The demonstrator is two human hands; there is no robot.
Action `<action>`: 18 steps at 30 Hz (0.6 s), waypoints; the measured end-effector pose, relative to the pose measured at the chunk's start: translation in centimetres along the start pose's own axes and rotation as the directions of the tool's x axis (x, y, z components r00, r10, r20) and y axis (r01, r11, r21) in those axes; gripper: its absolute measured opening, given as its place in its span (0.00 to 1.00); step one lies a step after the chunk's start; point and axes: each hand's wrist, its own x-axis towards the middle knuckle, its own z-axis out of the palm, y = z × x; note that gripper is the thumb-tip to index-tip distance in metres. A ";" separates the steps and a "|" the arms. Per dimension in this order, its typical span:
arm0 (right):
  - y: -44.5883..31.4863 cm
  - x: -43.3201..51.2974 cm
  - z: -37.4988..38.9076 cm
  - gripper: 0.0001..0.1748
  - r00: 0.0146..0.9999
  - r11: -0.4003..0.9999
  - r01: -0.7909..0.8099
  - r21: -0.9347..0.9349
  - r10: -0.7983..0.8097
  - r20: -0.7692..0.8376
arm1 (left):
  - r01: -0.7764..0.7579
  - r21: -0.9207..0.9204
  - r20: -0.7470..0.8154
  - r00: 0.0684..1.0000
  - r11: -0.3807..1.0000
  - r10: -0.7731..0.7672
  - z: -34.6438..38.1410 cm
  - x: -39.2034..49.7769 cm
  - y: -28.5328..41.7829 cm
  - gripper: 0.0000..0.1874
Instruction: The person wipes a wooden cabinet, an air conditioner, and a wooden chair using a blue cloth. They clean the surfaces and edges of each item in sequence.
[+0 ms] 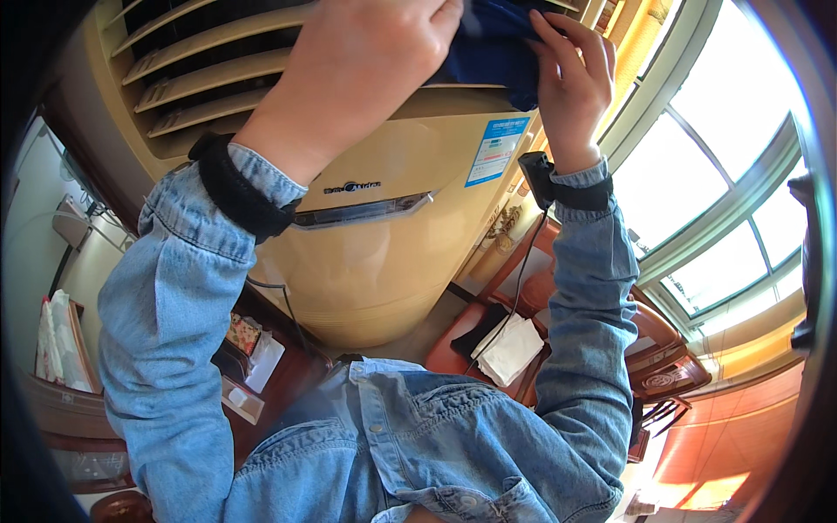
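Observation:
A dark blue cloth point(487, 59) lies against the upper front of a gold floor-standing Midea air conditioner point(366, 261), over the right part of its louvres. My right hand point(579, 78) pinches the cloth near its right edge, fingertips and thumb on the fabric. At the cloth's left side, my left hand point(386, 52) is curled with its thumb against it; the top of the picture cuts off part of that hand. Slatted louvres point(209, 59) show to the left of it. A blue-and-white label point(497, 150) sits on the panel below the cloth.
A wooden chair point(451, 340) with white folded cloth point(510, 350) stands low right of the unit. A window point(713, 157) and yellow curtain point(631, 39) are on the right. A dark wooden cabinet point(288, 386) holds small items at left. Cables point(523, 268) hang from my wrist straps.

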 end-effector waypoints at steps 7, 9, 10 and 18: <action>0.8 -2.4 -2.0 0.23 0.998 0.998 -0.046 -0.034 0.045 -0.038 | 0.011 -0.143 0.090 0.996 0.990 0.002 -0.7 0.7 1.7 0.15; 0.8 -3.3 -2.2 0.23 0.998 0.998 -0.060 -0.014 0.061 0.021 | 0.072 -0.185 0.298 0.954 0.980 -0.014 -1.9 0.0 2.5 0.21; 0.8 -3.7 -2.2 0.25 0.997 0.998 -0.066 -0.007 0.066 0.034 | 0.029 -0.137 0.248 0.969 0.990 0.006 -1.5 0.0 2.7 0.22; 0.5 -3.5 -1.6 0.27 0.996 0.997 -0.034 -0.063 0.039 0.074 | 0.034 0.027 0.247 0.968 0.999 -0.039 -0.8 -1.0 3.2 0.23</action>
